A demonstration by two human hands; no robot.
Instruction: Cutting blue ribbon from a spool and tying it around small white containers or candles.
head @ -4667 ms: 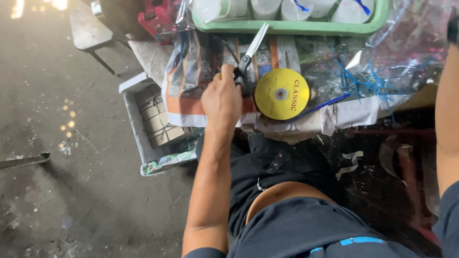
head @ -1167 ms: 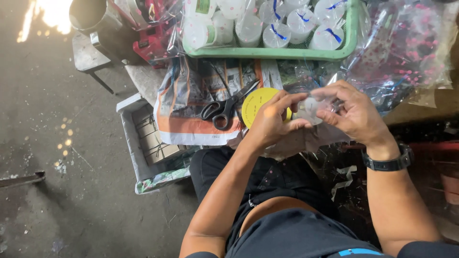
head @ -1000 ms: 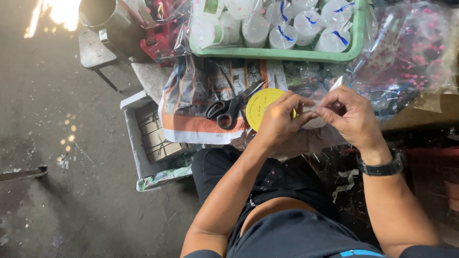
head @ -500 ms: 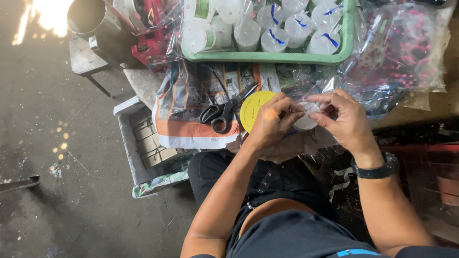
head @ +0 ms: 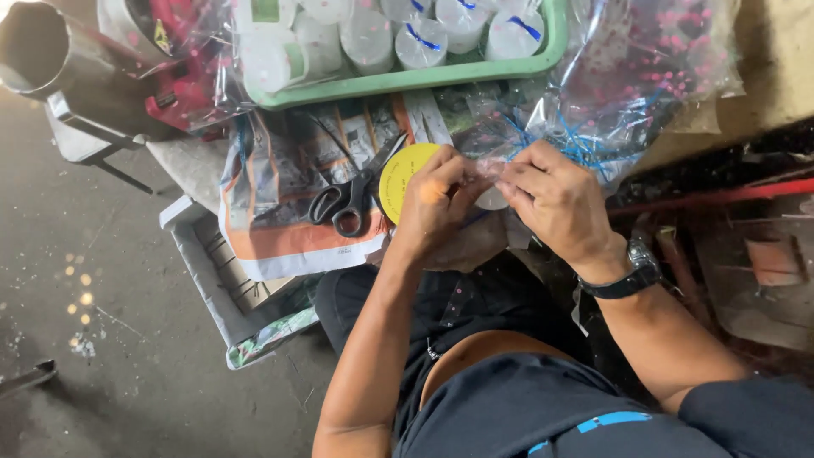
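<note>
Pinching a small clear packet between both hands, left hand and right hand have drifted slightly lower mid-frame, scissors lying untouched beside them.

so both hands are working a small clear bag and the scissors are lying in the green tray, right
Not quite. The scissors lie on the printed paper below the green tray, left of the yellow disc, not in the tray. The head view shows it. Both hands, left and right, do work a small clear bag.
</note>
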